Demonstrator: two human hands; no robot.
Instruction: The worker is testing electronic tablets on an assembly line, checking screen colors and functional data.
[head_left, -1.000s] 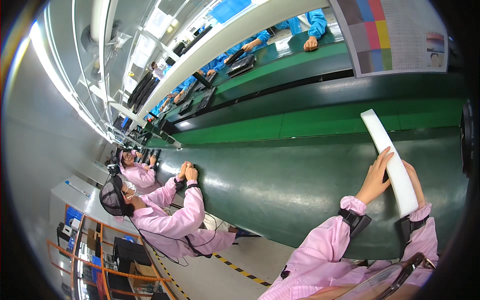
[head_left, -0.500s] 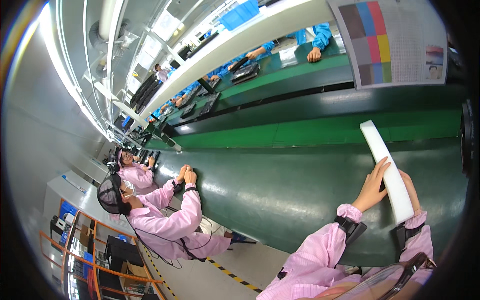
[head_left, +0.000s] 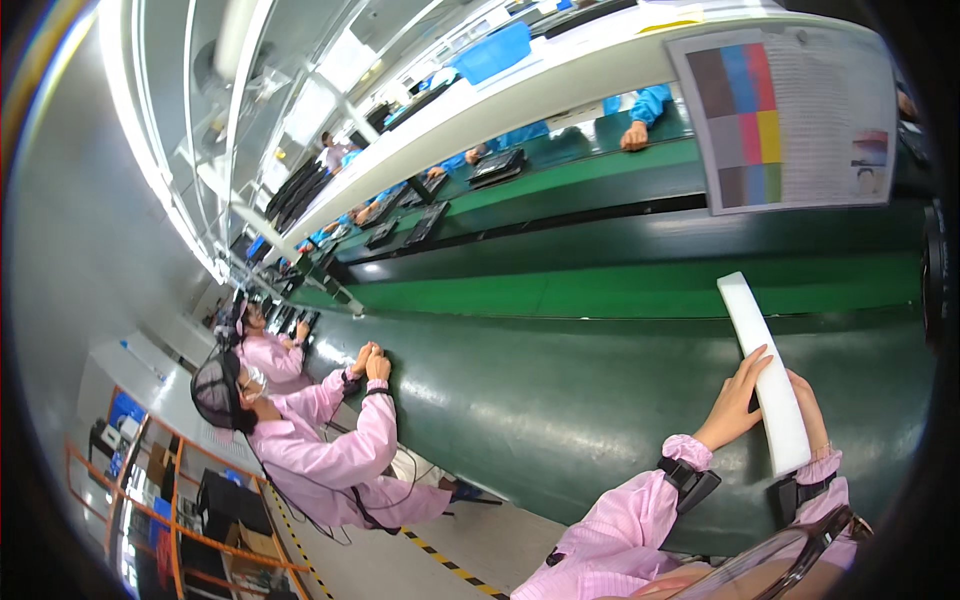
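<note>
A long white foam strip [head_left: 762,370] is held at a slant over the dark green bench top, its far end pointing toward the bright green strip. My left hand [head_left: 735,403] grips it from the left side, fingertips bent over its edge near the middle. On the other side my right hand [head_left: 808,412] is closed against the strip, with its fingers partly hidden behind the foam. Both wrists wear black bands with small boxes below pink cuffs.
A co-worker in pink [head_left: 325,445] sits at the left with hands together over the bench, another person beyond. A printed sheet [head_left: 790,120] hangs ahead under a white shelf [head_left: 600,72]. Black devices [head_left: 497,167] lie on the far green line [head_left: 580,172], where blue-sleeved people work.
The whole view has tipped, so bench, sheet and foam sit lower in the picture. Both hands keep their hold on the foam strip, with little change in grip.
</note>
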